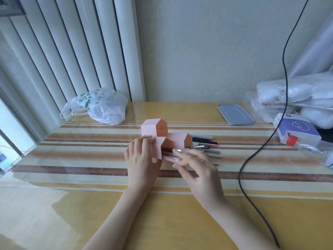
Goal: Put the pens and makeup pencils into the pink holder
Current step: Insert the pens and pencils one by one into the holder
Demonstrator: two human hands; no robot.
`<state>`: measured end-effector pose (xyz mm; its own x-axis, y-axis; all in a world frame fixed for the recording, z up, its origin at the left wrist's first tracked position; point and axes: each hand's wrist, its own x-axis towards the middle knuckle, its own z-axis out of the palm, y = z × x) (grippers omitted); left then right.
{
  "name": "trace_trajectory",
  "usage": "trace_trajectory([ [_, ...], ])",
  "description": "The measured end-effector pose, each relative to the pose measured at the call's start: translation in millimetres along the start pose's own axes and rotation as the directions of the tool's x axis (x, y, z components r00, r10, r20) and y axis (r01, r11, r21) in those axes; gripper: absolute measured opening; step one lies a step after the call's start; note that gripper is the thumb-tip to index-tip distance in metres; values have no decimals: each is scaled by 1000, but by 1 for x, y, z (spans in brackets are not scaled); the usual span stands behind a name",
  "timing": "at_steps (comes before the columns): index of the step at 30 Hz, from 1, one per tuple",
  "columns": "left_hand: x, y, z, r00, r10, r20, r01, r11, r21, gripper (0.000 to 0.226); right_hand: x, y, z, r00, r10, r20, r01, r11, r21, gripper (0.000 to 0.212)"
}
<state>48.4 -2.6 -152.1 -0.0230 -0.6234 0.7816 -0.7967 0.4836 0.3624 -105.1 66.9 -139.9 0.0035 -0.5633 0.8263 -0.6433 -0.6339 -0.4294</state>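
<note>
Left hand (pixel 142 159) grips pink holder (pixel 153 134); right hand (pixel 196 168) pinches 1 pencil (pixel 169 159); best slid straight in, holder steadied.

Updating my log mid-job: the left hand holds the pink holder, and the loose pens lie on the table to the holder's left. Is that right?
Not quite. The head view shows the loose pens lying on the table to the right of the pink holder, not its left. The left hand does hold the holder.
</note>
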Motion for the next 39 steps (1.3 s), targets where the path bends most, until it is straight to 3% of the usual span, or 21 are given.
trace_trajectory([
  [2, 0, -3, 1, 999, -29, 17, 29, 1000, 8, 68, -2, 1, 5, 997, -60, 54, 62, 997, -44, 12],
  [6, 0, -4, 1, 996, -83, 32, 82, 997, 15, 75, 6, 3, -6, 999, -35, -9, 35, 997, -75, 15],
  [12, 3, -6, -1, 985, -171, 9, 171, 985, -31, 67, 17, 23, -37, 950, 302, -79, -311, 938, -151, 15],
  [16, 5, -10, 0, 963, -271, -7, 270, 959, -85, 59, 11, 44, -45, 865, 463, 193, -297, 783, -546, 3],
  [19, 5, -12, -1, 953, -303, -12, 300, 948, -108, 59, 4, 46, -44, 757, 556, 342, -213, 706, -675, 8],
  [22, 4, -11, -2, 952, -305, -10, 301, 946, -119, 56, 6, 43, -44, 736, 560, 380, -164, 692, -703, 7],
  [25, 4, -10, -2, 947, -321, -6, 318, 941, -118, 57, 11, 39, -42, 823, 472, 317, -270, 815, -512, 3],
  [27, 4, -11, -1, 947, -321, -5, 318, 940, -120, 55, 18, 31, -43, 828, 505, 245, -478, 863, -164, 6],
  [29, 4, -12, -1, 945, -327, -3, 324, 939, -114, 54, 26, 20, -43, 792, 565, 231, -607, 769, 200, 12],
  [32, 5, -12, -2, 947, -321, -7, 318, 942, -110, 51, 30, 12, -44, 758, 608, 236, -623, 568, 537, 16],
  [35, 4, -9, -3, 950, -312, 1, 311, 945, -103, 55, 32, 8, -44, 739, 633, 231, -582, 427, 692, 18],
  [39, 3, -8, -2, 968, -252, 12, 252, 965, -66, 60, 35, 2, -44, 762, 640, 97, -494, 478, 727, 32],
])
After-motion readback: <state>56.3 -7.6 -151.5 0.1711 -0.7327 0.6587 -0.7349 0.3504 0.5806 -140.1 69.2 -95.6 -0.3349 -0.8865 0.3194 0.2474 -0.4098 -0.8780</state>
